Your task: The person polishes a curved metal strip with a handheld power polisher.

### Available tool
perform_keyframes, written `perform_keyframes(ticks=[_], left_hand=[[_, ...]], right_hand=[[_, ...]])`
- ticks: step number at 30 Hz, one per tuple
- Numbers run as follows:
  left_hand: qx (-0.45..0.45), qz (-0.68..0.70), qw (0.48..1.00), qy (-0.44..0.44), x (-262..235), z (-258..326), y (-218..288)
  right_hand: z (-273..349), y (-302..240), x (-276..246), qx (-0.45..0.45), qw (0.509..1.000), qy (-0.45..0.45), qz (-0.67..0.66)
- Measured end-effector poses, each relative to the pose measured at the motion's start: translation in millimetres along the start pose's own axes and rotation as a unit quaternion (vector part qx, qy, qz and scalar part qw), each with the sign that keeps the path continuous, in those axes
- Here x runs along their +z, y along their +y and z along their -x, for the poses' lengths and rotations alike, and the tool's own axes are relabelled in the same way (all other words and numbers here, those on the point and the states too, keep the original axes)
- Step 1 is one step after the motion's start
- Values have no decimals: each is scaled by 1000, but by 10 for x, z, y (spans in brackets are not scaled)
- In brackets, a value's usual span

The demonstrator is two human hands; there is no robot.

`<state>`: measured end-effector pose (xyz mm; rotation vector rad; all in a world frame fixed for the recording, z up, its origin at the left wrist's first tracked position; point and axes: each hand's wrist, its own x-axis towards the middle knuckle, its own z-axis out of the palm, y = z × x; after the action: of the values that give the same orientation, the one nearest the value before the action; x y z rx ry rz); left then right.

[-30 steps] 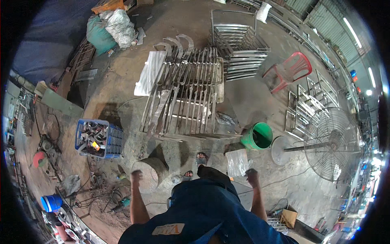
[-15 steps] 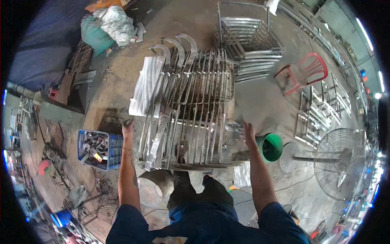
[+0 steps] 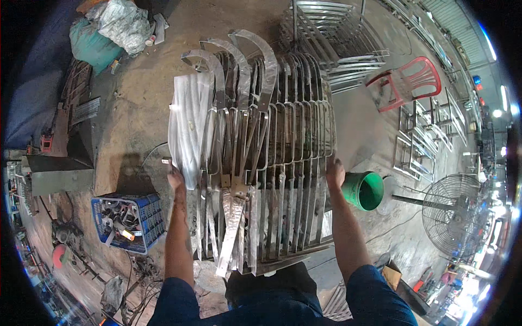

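A stack of bent metal tube frames [image 3: 296,130] lies between my hands. Three curved flat metal arms [image 3: 253,43] stick up at its far left, and a strip in crinkled wrap [image 3: 231,223] slants over its near part. Beside the frames, on the left, is a white wrapped bundle [image 3: 187,122]. My left hand [image 3: 175,178] is closed at the bundle's outer side, where a short bar end shows past the fingers. At the stack's right edge my right hand [image 3: 335,175] is closed too, its fingertips partly hidden. Whatever each hand grips is mostly covered.
To the left stands a blue crate [image 3: 149,214] of metal parts. A green bucket [image 3: 363,190] is just right of my right forearm, with a pedestal fan [image 3: 454,209] and a red chair [image 3: 402,87] beyond. More metal frames [image 3: 340,38] stand at the back; sacks [image 3: 98,49] lie far left.
The stack now looks larger and closer, reaching nearer to my body. My hands, formerly apart from its sides with looser fingers, have come in against them and closed.
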<state>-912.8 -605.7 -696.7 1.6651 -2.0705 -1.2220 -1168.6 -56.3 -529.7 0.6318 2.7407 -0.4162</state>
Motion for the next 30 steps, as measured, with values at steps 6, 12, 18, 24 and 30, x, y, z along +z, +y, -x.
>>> perform_keyframes(ticks=[6,12,18,24,30], left_hand=[[18,297,955,15,-506,-515,68],[-46,279,959,18,-559,-348,331],[-38,349,936,-26,-475,-312,342],[-36,432,896,-98,-229,-169,428],[-58,478,867,-127,-174,431,364]], right_hand=[[-362,204,423,-214,969,118,35],[-711,252,656,-166,981,-99,-25],[-455,3,386,-167,974,-80,-130],[-696,-162,71,-13,970,-96,-221],[-1323,-389,21,-44,980,-138,-136]])
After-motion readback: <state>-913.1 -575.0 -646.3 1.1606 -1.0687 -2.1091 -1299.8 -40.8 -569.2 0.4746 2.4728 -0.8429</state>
